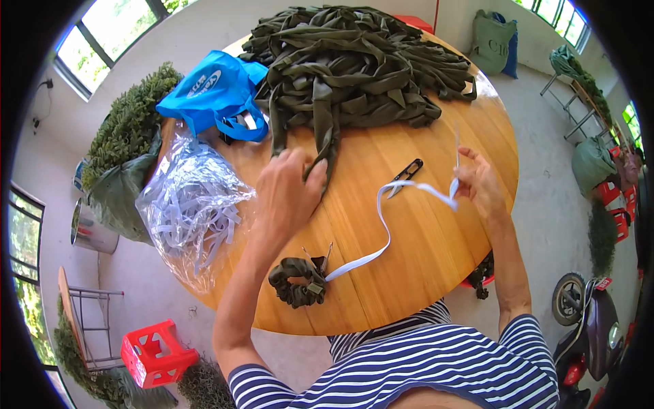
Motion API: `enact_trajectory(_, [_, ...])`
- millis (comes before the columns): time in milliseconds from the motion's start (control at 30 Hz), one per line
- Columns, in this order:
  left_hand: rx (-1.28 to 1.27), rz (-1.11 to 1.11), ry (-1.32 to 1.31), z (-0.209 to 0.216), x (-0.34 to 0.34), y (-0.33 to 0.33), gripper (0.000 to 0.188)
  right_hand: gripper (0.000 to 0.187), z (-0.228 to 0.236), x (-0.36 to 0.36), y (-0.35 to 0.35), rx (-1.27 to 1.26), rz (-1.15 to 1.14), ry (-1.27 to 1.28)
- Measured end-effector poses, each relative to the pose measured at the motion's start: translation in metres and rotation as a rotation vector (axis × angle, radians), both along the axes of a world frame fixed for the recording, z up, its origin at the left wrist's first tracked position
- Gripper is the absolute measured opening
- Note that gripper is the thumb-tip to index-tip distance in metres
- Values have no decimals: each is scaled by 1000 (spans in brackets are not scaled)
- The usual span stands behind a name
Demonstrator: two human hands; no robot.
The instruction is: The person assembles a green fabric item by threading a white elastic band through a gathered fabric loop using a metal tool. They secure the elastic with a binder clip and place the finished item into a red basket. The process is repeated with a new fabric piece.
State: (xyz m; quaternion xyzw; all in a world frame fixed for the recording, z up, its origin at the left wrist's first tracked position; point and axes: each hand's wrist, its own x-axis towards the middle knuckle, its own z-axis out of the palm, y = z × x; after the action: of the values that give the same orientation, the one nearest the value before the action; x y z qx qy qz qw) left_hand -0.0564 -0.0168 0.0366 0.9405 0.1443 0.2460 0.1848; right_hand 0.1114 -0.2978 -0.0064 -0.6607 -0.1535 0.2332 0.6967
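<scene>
My left hand (289, 187) is closed at the end of a dark green fabric strip (325, 129) that hangs from the big pile of fabric strips (354, 61). My right hand (482, 183) pinches the far end of a white elastic band (386, 235), and a thin pale rod-like tool (458, 140) sticks up from those fingers. The band curves back to a gathered dark green scrunchie (298, 281) near the table's front edge, where thin metal prongs stand up beside it. Black thread snips (407, 176) lie between my hands, close to the band.
A clear plastic bag (194, 204) of white elastic pieces lies at the left of the round wooden table (422, 266). Behind it rests a blue bag (211, 92). Artificial greenery (129, 123) stands beyond the left edge. On the floor are a red stool (157, 353) and a scooter (596, 327).
</scene>
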Motion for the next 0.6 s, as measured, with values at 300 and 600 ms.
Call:
enact_trajectory(300, [-240, 11, 202, -47, 95, 57, 28, 40, 0, -48, -21, 95, 106, -69])
enact_trajectory(600, [-815, -808, -506, 179, 16, 75, 36, 20, -10, -45, 4, 310, -58, 197])
